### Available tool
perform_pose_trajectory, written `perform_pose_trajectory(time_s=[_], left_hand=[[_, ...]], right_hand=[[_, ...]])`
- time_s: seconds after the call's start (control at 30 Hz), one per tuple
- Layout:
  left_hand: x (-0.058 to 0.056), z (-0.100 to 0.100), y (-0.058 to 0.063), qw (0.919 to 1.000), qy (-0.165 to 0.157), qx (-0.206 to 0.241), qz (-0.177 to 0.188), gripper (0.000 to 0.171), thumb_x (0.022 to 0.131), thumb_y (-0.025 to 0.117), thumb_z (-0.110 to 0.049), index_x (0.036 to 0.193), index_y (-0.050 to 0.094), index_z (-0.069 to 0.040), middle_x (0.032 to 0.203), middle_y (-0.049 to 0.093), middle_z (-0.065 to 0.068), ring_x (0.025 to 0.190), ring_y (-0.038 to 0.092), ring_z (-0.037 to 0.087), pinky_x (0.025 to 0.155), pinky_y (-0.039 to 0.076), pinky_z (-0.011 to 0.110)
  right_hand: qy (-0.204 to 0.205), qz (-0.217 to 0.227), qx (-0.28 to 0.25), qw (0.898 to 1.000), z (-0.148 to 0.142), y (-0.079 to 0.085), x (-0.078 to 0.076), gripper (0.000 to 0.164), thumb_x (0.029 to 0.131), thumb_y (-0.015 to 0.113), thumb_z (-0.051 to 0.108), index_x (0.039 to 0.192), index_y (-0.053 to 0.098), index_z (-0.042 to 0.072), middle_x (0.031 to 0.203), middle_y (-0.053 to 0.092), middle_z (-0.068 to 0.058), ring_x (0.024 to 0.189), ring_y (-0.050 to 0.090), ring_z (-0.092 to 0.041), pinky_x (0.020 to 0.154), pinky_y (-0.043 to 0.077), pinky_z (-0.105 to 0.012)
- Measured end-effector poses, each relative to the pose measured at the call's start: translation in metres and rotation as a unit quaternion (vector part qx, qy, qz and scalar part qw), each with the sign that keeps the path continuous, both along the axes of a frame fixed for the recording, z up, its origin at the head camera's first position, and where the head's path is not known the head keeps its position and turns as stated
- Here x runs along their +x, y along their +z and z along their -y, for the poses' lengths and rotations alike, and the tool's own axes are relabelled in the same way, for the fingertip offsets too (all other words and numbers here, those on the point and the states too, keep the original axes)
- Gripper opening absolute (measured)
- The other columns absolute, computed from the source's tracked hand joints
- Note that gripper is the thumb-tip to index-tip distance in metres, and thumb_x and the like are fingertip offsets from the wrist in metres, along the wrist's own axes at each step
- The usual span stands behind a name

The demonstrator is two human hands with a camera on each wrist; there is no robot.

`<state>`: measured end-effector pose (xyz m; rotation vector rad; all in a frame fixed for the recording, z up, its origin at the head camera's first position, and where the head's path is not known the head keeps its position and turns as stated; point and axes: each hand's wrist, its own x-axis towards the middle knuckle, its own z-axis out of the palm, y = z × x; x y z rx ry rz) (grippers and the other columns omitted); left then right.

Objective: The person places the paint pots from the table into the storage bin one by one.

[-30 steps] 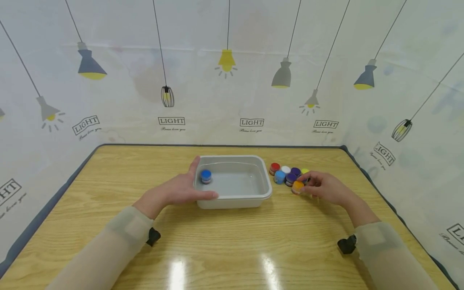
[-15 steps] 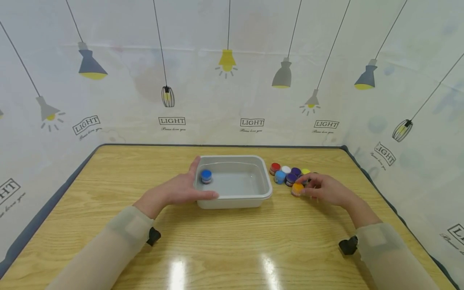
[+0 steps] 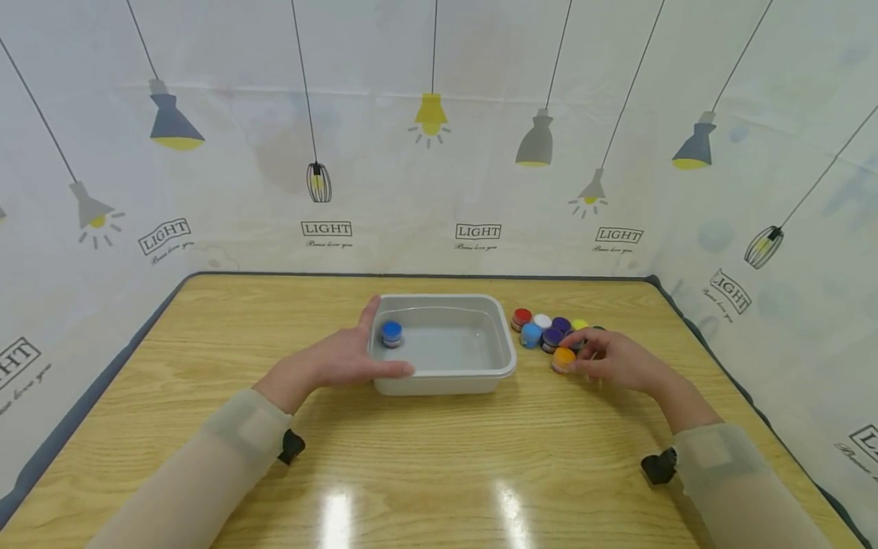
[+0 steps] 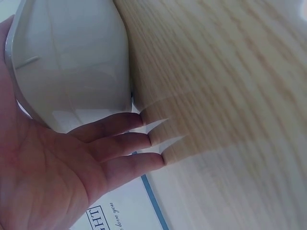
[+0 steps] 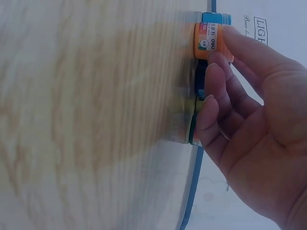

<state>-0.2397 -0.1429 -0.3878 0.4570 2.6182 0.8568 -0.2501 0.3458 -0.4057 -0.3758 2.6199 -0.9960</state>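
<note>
My left hand (image 3: 341, 358) spans the left end of a white plastic tub (image 3: 434, 383), thumb on its near rim and forefinger at the far rim. The left wrist view shows its other fingers (image 4: 129, 170) straight, tips at the table beside the tub wall. Inside the tub, at the left, stands one blue-lidded paint jar (image 3: 392, 334). To the tub's right my right hand (image 3: 620, 361) pinches an orange paint jar (image 3: 564, 360) between thumb and fingers. That jar's label shows in the right wrist view, and it appears to stand at table level.
Behind the orange jar cluster more small paint jars: red (image 3: 521, 319), white (image 3: 542, 322), light blue (image 3: 530, 335), purple (image 3: 552, 339) and yellow (image 3: 579, 325). My right fingers partly hide some. The wooden table (image 3: 439, 457) ends at a patterned curtain (image 3: 384, 152).
The orange jar and my right hand have shifted slightly toward me, a little away from the other jars. My left hand and the tub stay put.
</note>
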Motion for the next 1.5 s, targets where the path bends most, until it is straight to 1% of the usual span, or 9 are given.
perform_pose_trajectory(time_s=[0.27, 0.4, 0.53, 0.67, 0.93, 1.07, 1.27, 1.4, 1.5], left_hand=[[0.001, 0.001, 0.001, 1.0000, 0.004, 0.003, 0.004, 0.145, 0.087, 0.074, -0.081, 0.175, -0.020, -0.016, 0.160, 0.053, 0.035, 0.143, 0.060, 0.043, 0.124, 0.044, 0.059], [0.001, 0.001, 0.000, 1.0000, 0.005, 0.002, 0.002, 0.145, 0.086, 0.074, -0.082, 0.175, -0.020, -0.016, 0.159, 0.053, 0.035, 0.143, 0.060, 0.043, 0.124, 0.044, 0.059], [0.000, 0.001, -0.001, 1.0000, 0.005, -0.001, -0.001, 0.145, 0.086, 0.074, -0.082, 0.174, -0.021, -0.017, 0.159, 0.054, 0.035, 0.142, 0.060, 0.042, 0.124, 0.044, 0.059], [0.000, 0.001, -0.001, 1.0000, 0.004, -0.004, -0.003, 0.145, 0.087, 0.073, -0.082, 0.174, -0.022, -0.017, 0.158, 0.055, 0.035, 0.140, 0.062, 0.041, 0.123, 0.045, 0.059], [0.001, 0.001, 0.000, 1.0000, 0.004, -0.001, -0.002, 0.144, 0.087, 0.074, -0.081, 0.174, -0.021, -0.016, 0.158, 0.054, 0.035, 0.141, 0.061, 0.042, 0.123, 0.044, 0.059], [0.001, 0.000, 0.000, 1.0000, 0.007, -0.002, -0.001, 0.144, 0.087, 0.074, -0.081, 0.175, -0.020, -0.016, 0.159, 0.054, 0.035, 0.142, 0.061, 0.042, 0.123, 0.044, 0.058], [0.001, 0.000, 0.000, 1.0000, 0.008, -0.002, -0.002, 0.144, 0.087, 0.075, -0.081, 0.175, -0.020, -0.016, 0.160, 0.053, 0.035, 0.142, 0.060, 0.042, 0.124, 0.044, 0.058], [0.001, 0.001, -0.001, 1.0000, 0.007, -0.002, -0.002, 0.144, 0.087, 0.074, -0.081, 0.175, -0.020, -0.016, 0.161, 0.052, 0.035, 0.143, 0.060, 0.043, 0.124, 0.044, 0.059], [0.001, 0.001, 0.000, 1.0000, 0.008, -0.003, -0.001, 0.144, 0.087, 0.074, -0.081, 0.175, -0.020, -0.017, 0.160, 0.052, 0.036, 0.143, 0.060, 0.043, 0.124, 0.044, 0.059]], right_hand=[[0.006, -0.002, 0.001, 1.000, 0.003, 0.002, 0.003, 0.040, 0.103, 0.079, 0.026, 0.138, 0.068, 0.009, 0.103, 0.069, -0.010, 0.081, 0.063, -0.025, 0.068, 0.058, -0.035], [0.009, -0.017, -0.001, 1.000, 0.006, 0.005, 0.005, 0.039, 0.102, 0.081, 0.027, 0.135, 0.069, 0.011, 0.102, 0.068, -0.009, 0.083, 0.062, -0.023, 0.068, 0.056, -0.033], [0.009, -0.041, -0.004, 0.999, 0.010, 0.013, 0.005, 0.039, 0.102, 0.081, 0.029, 0.135, 0.068, 0.014, 0.102, 0.068, -0.008, 0.082, 0.063, -0.023, 0.068, 0.054, -0.030], [0.011, -0.063, -0.013, 0.998, 0.017, 0.024, 0.005, 0.037, 0.103, 0.081, 0.030, 0.134, 0.067, 0.016, 0.101, 0.069, -0.007, 0.079, 0.063, -0.021, 0.067, 0.056, -0.031], [0.034, -0.094, -0.066, 0.993, 0.039, 0.043, 0.005, 0.034, 0.102, 0.081, 0.023, 0.132, 0.069, 0.013, 0.099, 0.068, -0.010, 0.081, 0.063, -0.018, 0.070, 0.058, -0.030], [0.043, -0.098, -0.070, 0.992, 0.051, 0.050, 0.005, 0.033, 0.102, 0.081, 0.023, 0.132, 0.069, 0.015, 0.098, 0.068, -0.009, 0.079, 0.065, -0.019, 0.069, 0.058, -0.031], [0.047, -0.095, -0.061, 0.992, 0.074, 0.061, 0.003, 0.035, 0.101, 0.083, 0.029, 0.131, 0.070, 0.018, 0.099, 0.069, -0.009, 0.076, 0.063, -0.021, 0.063, 0.054, -0.031], [0.050, -0.093, -0.062, 0.993, 0.089, 0.063, -0.001, 0.037, 0.098, 0.085, 0.031, 0.130, 0.071, 0.019, 0.102, 0.070, -0.009, 0.073, 0.061, -0.020, 0.060, 0.052, -0.029], [0.058, -0.091, -0.067, 0.992, 0.100, 0.064, -0.004, 0.037, 0.097, 0.087, 0.031, 0.129, 0.072, 0.018, 0.099, 0.070, -0.008, 0.073, 0.059, -0.019, 0.060, 0.050, -0.028]])
